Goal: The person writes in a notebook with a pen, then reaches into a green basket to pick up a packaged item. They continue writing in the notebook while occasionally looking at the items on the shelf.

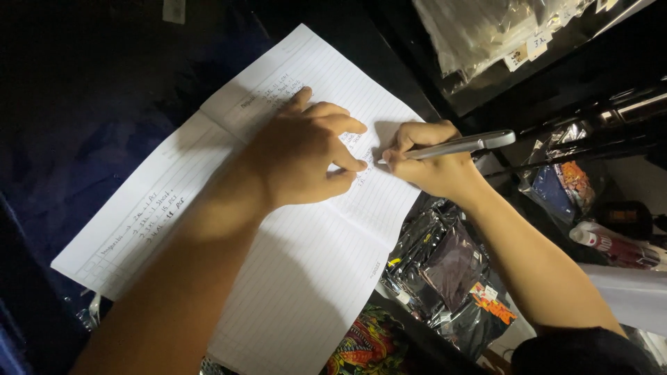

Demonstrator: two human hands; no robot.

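Note:
An open lined notebook [299,278] lies across dark bundles, with handwritten lines on its left and top pages. My left hand [306,156] rests flat-curled on the page near the fold, fingers pressing the paper and holding nothing. Just to its right, my right hand [427,163] grips a silver pen [462,145], its tip touching the page close to my left fingertips.
Clear plastic bags of dark printed garments [451,271] lie under the notebook's right edge. More bagged goods with small tags [486,35] sit at the top right. A white and red bottle [615,246] lies at the right. Dark blue fabric [83,125] fills the left side.

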